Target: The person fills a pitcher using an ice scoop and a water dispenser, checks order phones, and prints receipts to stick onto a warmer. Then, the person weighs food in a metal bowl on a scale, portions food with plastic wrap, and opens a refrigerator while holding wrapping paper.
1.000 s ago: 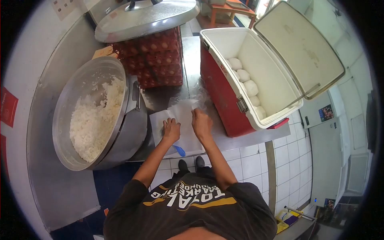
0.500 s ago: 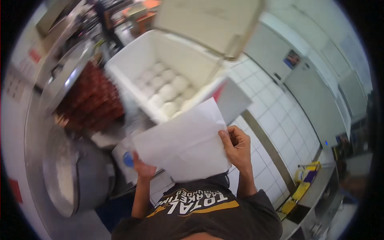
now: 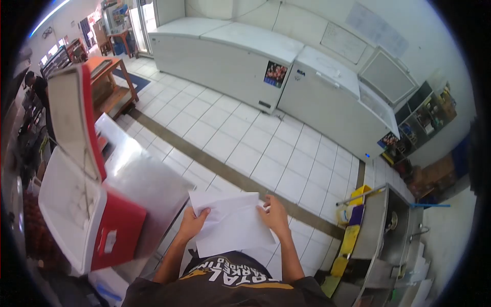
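Note:
A white sheet of paper (image 3: 232, 225) is stretched between my hands in front of my dark shirt. My left hand (image 3: 193, 224) is closed on its left edge, thumb lying on top. At the upper right edge, my right hand (image 3: 274, 215) pinches the same sheet with curled fingers. To the left, apart from both hands, a red and white cooler box (image 3: 120, 230) stands with its lid (image 3: 71, 117) raised. The cooler's inner wall hides most of what lies inside it.
White chest freezers (image 3: 215, 66) line the far wall, the right one with a lid up. A metal sink counter (image 3: 368, 235) with yellow cloths is on my right. A metal table (image 3: 148, 184) supports the cooler. An orange table (image 3: 110, 77) and a person (image 3: 40, 89) are farther left.
My view has swung right, so the cooler now sits at the left edge. My left hand has come onto the paper's edge, and the sheet has moved with me.

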`<state>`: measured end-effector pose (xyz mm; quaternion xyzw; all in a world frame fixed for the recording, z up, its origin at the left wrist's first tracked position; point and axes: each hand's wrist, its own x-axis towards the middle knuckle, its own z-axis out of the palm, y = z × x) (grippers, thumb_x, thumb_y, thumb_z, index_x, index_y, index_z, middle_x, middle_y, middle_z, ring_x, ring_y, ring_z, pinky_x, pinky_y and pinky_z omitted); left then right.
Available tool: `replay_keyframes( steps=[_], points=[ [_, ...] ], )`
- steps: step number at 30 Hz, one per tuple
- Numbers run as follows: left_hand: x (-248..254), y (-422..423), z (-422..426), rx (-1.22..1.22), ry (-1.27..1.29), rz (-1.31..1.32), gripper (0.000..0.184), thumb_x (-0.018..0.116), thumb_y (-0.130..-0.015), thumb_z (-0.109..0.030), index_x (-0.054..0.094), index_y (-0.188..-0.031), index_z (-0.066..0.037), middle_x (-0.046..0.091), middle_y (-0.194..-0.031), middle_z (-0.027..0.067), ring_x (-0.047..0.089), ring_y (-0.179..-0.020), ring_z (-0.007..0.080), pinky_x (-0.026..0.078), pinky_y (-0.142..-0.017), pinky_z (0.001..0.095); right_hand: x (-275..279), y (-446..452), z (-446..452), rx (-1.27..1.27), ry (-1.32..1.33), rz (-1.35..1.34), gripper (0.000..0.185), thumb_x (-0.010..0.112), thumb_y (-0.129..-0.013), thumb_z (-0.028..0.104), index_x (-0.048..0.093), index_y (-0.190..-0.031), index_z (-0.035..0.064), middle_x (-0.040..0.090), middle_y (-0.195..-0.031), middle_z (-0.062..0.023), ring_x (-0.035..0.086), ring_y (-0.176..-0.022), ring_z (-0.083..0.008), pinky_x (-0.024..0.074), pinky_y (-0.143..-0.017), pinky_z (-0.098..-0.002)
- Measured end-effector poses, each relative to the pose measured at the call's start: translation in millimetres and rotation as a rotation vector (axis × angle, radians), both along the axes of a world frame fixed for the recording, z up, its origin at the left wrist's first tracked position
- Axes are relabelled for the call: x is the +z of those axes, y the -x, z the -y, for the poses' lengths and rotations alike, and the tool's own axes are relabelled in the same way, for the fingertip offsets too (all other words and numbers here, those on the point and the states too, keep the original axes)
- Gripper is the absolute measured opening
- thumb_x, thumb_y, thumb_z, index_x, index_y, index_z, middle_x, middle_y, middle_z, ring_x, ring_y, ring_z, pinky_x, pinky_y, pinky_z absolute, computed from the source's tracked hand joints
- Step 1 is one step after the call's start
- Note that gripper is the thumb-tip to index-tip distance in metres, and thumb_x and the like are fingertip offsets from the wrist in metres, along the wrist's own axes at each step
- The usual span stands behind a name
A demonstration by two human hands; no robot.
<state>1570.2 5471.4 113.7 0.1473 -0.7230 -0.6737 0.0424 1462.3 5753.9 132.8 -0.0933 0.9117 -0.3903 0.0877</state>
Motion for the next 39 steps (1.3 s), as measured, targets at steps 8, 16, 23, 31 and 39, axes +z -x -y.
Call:
replay_keyframes(
  steps=[8, 16, 23, 31, 39],
  points=[
    [25, 325, 5, -0.555, 0.634, -0.349, 0.021, 0.067, -0.085, -0.013, 0.071, -0.104, -0.004, 0.069, -0.089, 0.0217, 0.067, -0.083, 0.0379, 0.051, -0.071, 0.0412, 46, 286, 36, 0.554, 0.168, -0.06, 0.102, 0.087, -0.066, 0.045, 0.04, -0.145, 0.0029, 0.046, -0.143, -0.0201, 0.037, -0.139, -0.0333, 0.0302, -0.116, -0.0403],
    [89, 632, 2, -1.088, 0.526, -0.162, 0.024, 0.068, -0.088, -0.017, 0.07, -0.102, 0.002, 0.072, -0.086, 0.0159, 0.067, -0.074, 0.0219, 0.052, -0.071, 0.0335, 49, 527, 15, 0.458, 0.44, 0.317, 0.039, 0.077, -0.086, 0.031, 0.063, -0.109, 0.0021, 0.067, -0.089, -0.0026, 0.061, -0.084, -0.0099, 0.0495, -0.08, -0.0282],
    [-8, 826, 120, -0.444, -0.392, -0.015, 0.059, 0.058, -0.095, -0.047, 0.055, -0.132, -0.001, 0.064, -0.122, 0.014, 0.063, -0.107, 0.0211, 0.054, -0.087, 0.0355, 4, 762, 106, 0.135, 0.41, 0.306, 0.032, 0.064, -0.094, 0.03, 0.061, -0.098, -0.0016, 0.064, -0.089, -0.0053, 0.056, -0.08, -0.0106, 0.0472, -0.07, -0.0284],
    [-31, 856, 250, 0.191, -1.144, -0.131, 0.068, 0.051, -0.095, -0.058, 0.049, -0.133, -0.001, 0.054, -0.135, 0.023, 0.059, -0.119, 0.0314, 0.049, -0.099, 0.0431, -32, 967, 372, 0.532, 0.148, -0.087, 0.035, 0.063, -0.092, 0.031, 0.058, -0.096, -0.0036, 0.066, -0.088, -0.0246, 0.066, -0.084, -0.0375, 0.0485, -0.074, -0.0458],
    [-54, 1004, 444, 0.61, -0.508, 0.082, 0.046, 0.061, -0.094, -0.044, 0.069, -0.106, 0.0, 0.069, -0.094, 0.0066, 0.064, -0.078, 0.0172, 0.052, -0.073, 0.0286, -57, 1102, 639, 0.647, -0.124, -0.213, 0.031, 0.061, -0.09, 0.028, 0.056, -0.098, -0.0016, 0.065, -0.083, -0.0304, 0.063, -0.081, -0.0492, 0.0484, -0.072, -0.053]
  ],
)
